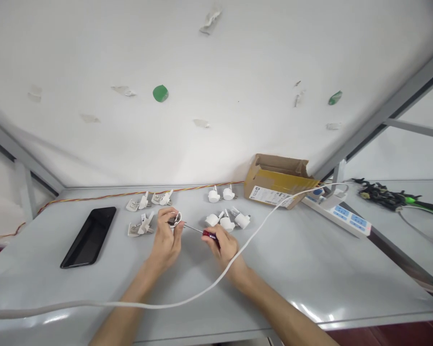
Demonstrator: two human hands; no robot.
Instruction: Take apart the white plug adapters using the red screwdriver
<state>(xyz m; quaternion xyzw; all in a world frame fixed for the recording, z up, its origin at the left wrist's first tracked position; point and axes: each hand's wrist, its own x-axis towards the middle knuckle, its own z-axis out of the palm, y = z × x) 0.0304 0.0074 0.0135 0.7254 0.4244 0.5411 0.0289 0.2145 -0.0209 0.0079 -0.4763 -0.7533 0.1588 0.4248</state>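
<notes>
Between the thumb and fingers of my left hand (168,235) is a small white plug (176,220), turned on its side and partly covered by the fingers. My right hand (224,247) is closed round the red handle of a screwdriver (209,235). Its thin metal shaft points left, and the tip meets the plug or lies just beside it. Left of my left hand lie several opened white plugs (141,226) with parts showing. Beyond my right hand, several closed white plugs (227,221) stand in a group, and two more plugs (228,193) sit farther back.
A black phone (89,237) lies at the left. An open cardboard box (279,181) stands at the back right, beside a white power strip (341,215). A white cable (198,295) crosses in front of both forearms. Black cables (382,194) lie at far right.
</notes>
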